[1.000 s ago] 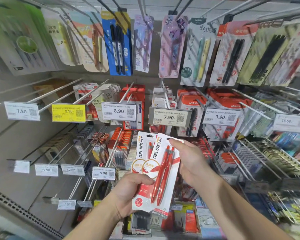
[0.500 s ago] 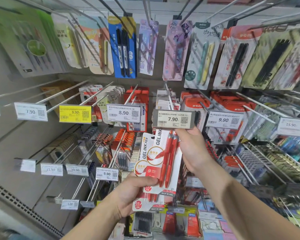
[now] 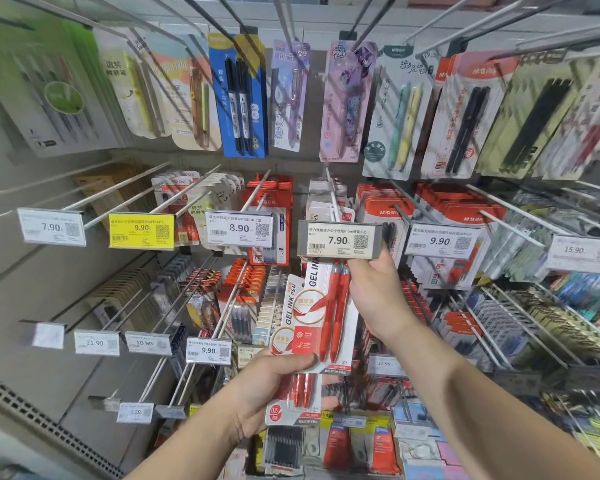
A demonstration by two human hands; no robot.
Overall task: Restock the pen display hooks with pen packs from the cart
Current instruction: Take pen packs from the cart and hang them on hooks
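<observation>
While the head view looks at the pen display, the right hand pinches the upper red gel pen pack directly under the grey 7.90 price tag, the top of the pack hidden behind this tag. Below that tag, the left hand has its grip curled around a second gel pen pack, thumb on the front.

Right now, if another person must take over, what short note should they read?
Right hand holds the front red gel pen pack, its top up under the grey 7.90 price tag.
Left hand holds a second gel pen pack lower down, behind the first.
Done: neither pack is hung yet, as far as I can see.
Left: slide the front pack onto the 7.90 hook, then hang the second.
</observation>
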